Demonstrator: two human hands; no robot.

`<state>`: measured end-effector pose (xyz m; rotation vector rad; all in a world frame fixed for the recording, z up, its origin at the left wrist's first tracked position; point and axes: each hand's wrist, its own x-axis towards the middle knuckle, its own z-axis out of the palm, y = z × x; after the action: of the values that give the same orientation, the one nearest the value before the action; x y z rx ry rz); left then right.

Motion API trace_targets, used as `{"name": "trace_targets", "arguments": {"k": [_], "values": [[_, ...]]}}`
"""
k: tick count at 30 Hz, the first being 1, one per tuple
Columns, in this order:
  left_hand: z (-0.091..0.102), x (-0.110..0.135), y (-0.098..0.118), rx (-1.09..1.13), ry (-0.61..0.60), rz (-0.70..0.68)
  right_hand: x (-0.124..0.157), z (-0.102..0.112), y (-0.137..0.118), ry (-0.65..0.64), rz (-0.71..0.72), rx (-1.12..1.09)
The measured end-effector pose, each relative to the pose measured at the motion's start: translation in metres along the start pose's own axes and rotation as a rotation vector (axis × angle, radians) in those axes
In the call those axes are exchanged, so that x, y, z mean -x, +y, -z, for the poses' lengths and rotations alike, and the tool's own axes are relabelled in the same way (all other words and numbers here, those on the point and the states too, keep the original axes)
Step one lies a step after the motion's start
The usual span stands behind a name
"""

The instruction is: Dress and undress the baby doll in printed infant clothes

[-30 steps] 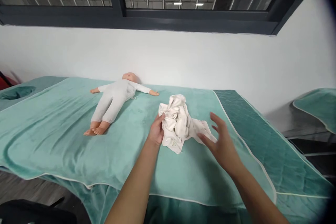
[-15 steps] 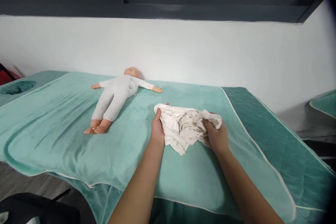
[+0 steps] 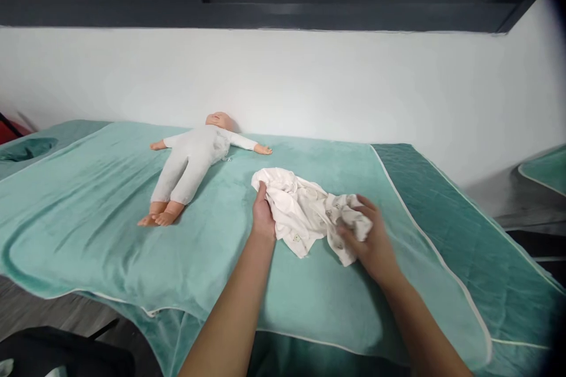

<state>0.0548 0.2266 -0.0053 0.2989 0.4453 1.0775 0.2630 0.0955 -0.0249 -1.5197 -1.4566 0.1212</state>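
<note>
A crumpled white garment [image 3: 300, 206] with small printed figures is stretched between my two hands, above the green blanket [image 3: 212, 271]. My left hand [image 3: 264, 212] grips its left edge, thumb on top and the other fingers hidden beneath the cloth. At the other end my right hand [image 3: 369, 241] has its fingers and thumb curled around a bunched part of the cloth; the fingertips are slightly blurred. To the left of the garment a baby doll [image 3: 190, 156] in a white body suit lies on its back, arms spread, head toward the wall.
Behind the bed rises a white wall [image 3: 309, 82] under a dark window frame [image 3: 345, 9]. A darker green quilted cover [image 3: 469, 235] shows at the right. A black object [image 3: 62, 350] stands on the floor at the lower left.
My right hand has moved slightly down and bunched its end of the garment, which now hangs lower there. My left hand keeps its grip. The doll lies as before.
</note>
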Motion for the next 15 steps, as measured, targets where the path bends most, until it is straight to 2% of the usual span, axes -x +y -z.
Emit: {"name": "trace_targets", "arguments": {"k": [2, 5, 7, 9, 11, 15], "values": [[-0.001, 0.0, 0.0, 0.003, 0.011, -0.005, -0.004, -0.009, -0.011, -0.129, 0.137, 0.184], [-0.002, 0.001, -0.001, 0.005, 0.031, -0.016, -0.01, -0.016, -0.018, -0.138, 0.149, 0.35], [-0.003, 0.001, 0.0, 0.004, 0.048, -0.032, -0.014, -0.017, -0.017, -0.115, 0.142, 0.333], [-0.004, 0.002, 0.0, 0.0, 0.058, -0.045, -0.016, -0.013, -0.013, -0.083, 0.126, 0.214], [-0.004, 0.002, 0.001, -0.003, 0.052, -0.054, -0.017, -0.006, -0.007, -0.024, 0.029, 0.02], [-0.003, 0.003, 0.002, -0.008, 0.019, -0.045, -0.017, 0.022, 0.0, 0.132, -0.408, -0.373]]}}
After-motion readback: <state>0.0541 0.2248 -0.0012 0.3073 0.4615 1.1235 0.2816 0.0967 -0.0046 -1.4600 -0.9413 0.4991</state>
